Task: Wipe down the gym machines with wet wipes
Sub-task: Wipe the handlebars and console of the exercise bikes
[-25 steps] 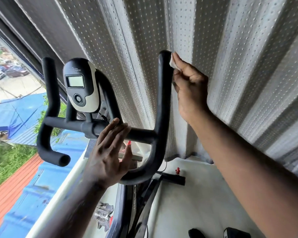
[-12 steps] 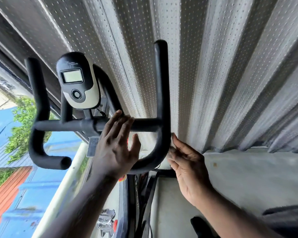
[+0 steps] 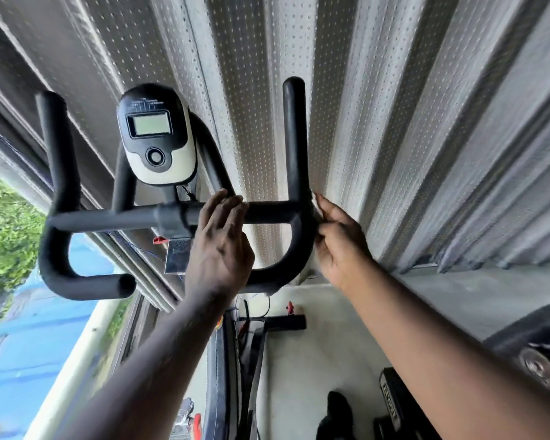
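Head view, the only one.

- Exercise bike handlebar (image 3: 178, 215), black foam over tube. The crossbar runs left-right across the frame. The right horn (image 3: 294, 138) stands up from it, long axis up-down, capped end pointing up and away from the person. Below the junction it curls round into a U-bend (image 3: 277, 271).
- Console (image 3: 156, 138) sits on its stalk above the crossbar, screen towards the camera.
- Left hand (image 3: 219, 246): the grip is flat and wide, with straight fingers (image 3: 227, 206) laid over the crossbar just inside the right horn. It looks like a bracing hand, holding nothing.
- Right hand (image 3: 340, 242): on the outer side of the right horn, level with the crossbar junction. The forefinger reaches up along the tube and the other fingers bend in against it.
- Wet wipe: not plainly visible (it is probably pressed between those fingers and the foam, but that is a guess). I cannot tell what this grip holds.
- Key relation: the horn lies touching or just beside the right grip, on its left, with its axis parallel to the raised forefinger. The right hand is the nearer one. The left is one tube-junction inward.
- Judgement: a stroke from here has to follow the horn's length, either up to the cap or down round the bend. The far face towards the pleated dotted curtain (image 3: 394, 122) is the easy part to miss.
- Floor (image 3: 315, 344) below, pale, with the bike frame in shadow.
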